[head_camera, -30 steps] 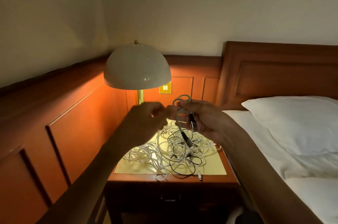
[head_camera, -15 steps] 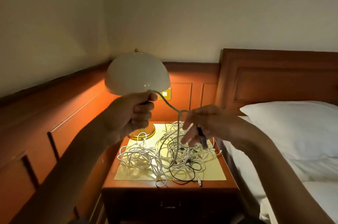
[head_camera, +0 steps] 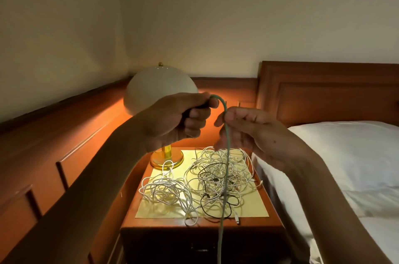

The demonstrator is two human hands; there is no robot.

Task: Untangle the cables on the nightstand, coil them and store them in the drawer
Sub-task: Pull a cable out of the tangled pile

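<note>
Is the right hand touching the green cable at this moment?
Touching. The head view shows the right hand pinching the green cable between its fingertips, just beside the left hand, which grips the cable's end.

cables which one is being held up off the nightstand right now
The green cable: the left hand grips its end, the right hand pinches it lower down. The white cables and black cable lie tangled on the nightstand.

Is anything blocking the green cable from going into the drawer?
Yes. The dark drawer in the reddish wooden nightstand looks shut, so it needs opening first. Both hands are busy: the left hand and right hand hold the thin green cable.
</note>
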